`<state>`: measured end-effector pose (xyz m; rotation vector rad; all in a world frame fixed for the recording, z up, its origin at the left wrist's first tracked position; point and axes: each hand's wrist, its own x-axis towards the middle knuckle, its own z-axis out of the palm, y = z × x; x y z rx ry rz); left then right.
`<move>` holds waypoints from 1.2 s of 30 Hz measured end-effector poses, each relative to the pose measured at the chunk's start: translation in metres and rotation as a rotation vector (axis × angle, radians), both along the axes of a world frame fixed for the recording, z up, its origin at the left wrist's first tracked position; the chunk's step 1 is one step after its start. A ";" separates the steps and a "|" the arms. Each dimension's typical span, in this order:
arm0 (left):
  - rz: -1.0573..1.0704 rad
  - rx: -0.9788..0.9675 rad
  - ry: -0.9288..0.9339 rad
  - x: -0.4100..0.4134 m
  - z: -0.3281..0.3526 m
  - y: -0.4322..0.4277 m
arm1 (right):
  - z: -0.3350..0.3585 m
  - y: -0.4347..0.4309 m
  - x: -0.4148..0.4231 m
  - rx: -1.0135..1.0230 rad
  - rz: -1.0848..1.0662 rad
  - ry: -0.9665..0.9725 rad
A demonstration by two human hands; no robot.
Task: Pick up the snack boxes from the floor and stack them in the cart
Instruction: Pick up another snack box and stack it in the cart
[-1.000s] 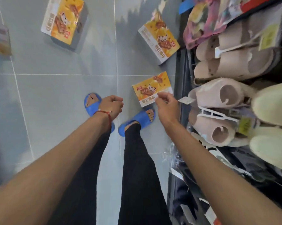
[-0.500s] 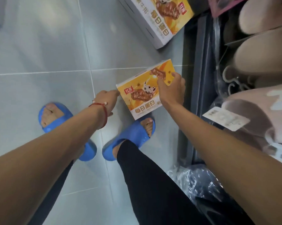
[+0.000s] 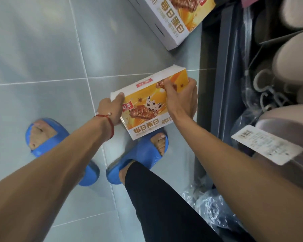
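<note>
While both arms stretch down, left hand [image 3: 110,109] grip clamped on snack box [image 3: 143,119] edge, right hand [image 3: 181,100] clamped over top

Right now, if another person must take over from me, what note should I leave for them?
Left hand: grips the left end of the held snack box.
Right hand: grips its right end.
The box looks lifted off the floor, above the right foot.
Second snack box: lies on the floor ahead.
Done: one box picked up. Left: put it in the cart, not in view, then fetch the other.
</note>
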<state>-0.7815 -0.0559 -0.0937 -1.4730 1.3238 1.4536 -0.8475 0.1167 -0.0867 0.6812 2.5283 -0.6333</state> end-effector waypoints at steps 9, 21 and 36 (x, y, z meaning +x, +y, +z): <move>0.006 -0.175 0.143 0.031 0.072 -0.071 | 0.046 -0.046 0.045 -0.351 -0.189 -0.061; -0.008 -0.233 0.072 0.066 0.034 -0.120 | 0.033 -0.047 0.061 -0.448 -0.050 -0.113; 0.058 -0.120 0.116 0.070 0.054 -0.089 | 0.041 -0.049 0.052 -0.536 -0.086 -0.311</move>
